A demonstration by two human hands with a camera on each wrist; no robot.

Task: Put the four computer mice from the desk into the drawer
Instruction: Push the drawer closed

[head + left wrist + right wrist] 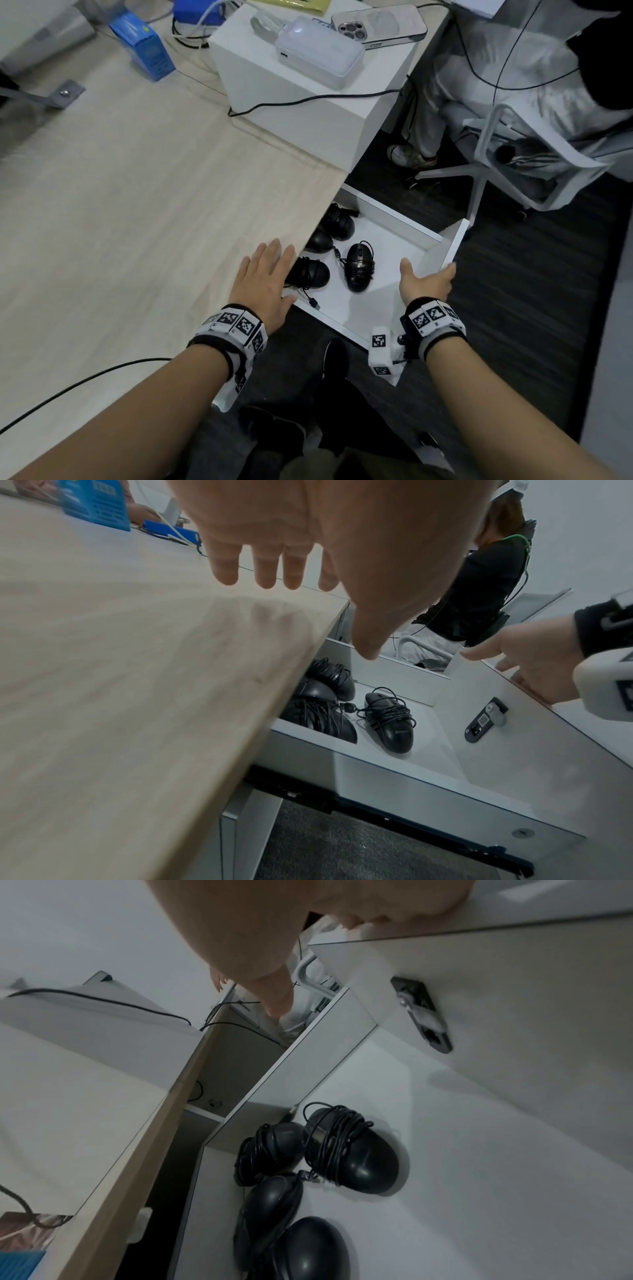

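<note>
Four black computer mice [359,269] lie inside the open white drawer [394,219], cords wound round them. From the head view only three show well; the fourth is half tucked under the desk [137,205] edge. The right wrist view looks in from the front panel's side and shows all four mice [352,1156] bunched together, three in a touching row by the drawer's wall and one just beside them. The left wrist view alone shows the black lock fitting [484,721] on the inside of the front panel and the dark slide rail beneath.

The left hand [265,284] lies flat over the desk edge, fingers straight and slightly spread, holding nothing. The right hand [426,282] is at the top edge of the drawer's front panel, thumb out over the drawer, fingers over the panel's edge; how tightly it holds I cannot tell.

On the desk farther back stand a white box [298,89] with a phone [380,25] on it and a blue carton [144,46]. A white chair [513,154] stands beyond the drawer.
</note>
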